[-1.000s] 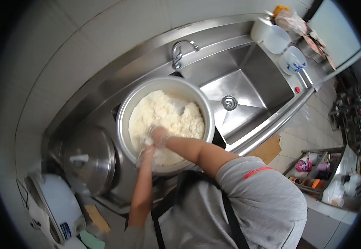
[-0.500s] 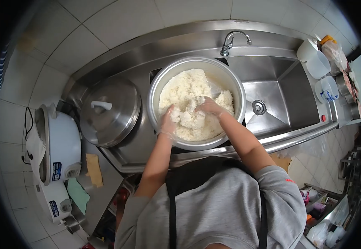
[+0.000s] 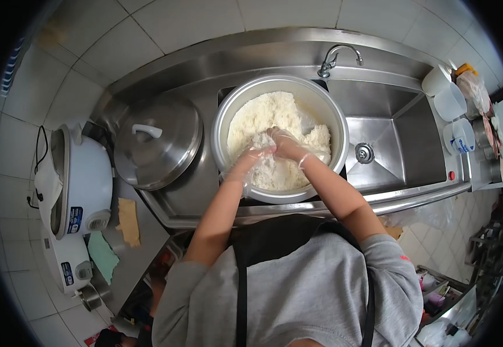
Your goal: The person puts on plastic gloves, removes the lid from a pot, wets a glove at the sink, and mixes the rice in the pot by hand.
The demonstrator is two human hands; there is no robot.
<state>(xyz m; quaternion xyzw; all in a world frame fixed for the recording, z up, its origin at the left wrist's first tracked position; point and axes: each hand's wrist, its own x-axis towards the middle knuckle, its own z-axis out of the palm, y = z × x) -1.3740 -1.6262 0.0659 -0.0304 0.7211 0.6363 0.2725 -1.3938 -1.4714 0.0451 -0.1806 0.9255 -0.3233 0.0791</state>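
Observation:
A large round metal pot (image 3: 221, 124) holds a mass of cooked white rice (image 3: 266, 110), partly in clumps. Both my hands wear clear plastic gloves and are down in the rice near the pot's middle. My left hand (image 3: 253, 159) has its fingers closed against a clump, pointing toward the other hand. Curled over the right side of that clump is my right hand (image 3: 286, 146), its fingertips partly hidden. The hands meet or nearly touch. At the pot's upper right, some bare inner wall shows beside the rice.
A steel lid (image 3: 159, 144) with a white handle lies left of the pot. To the right are a sink (image 3: 373, 130) and a faucet (image 3: 335, 58). White containers (image 3: 451, 103) line the far right. Rice cookers (image 3: 89, 179) stand at left. Another person's head (image 3: 109, 337) appears at lower left.
My hands have come closer together over the rice. The left hand has moved inward, and the lifted clump is now lower and mostly covered. A person has appeared at lower left.

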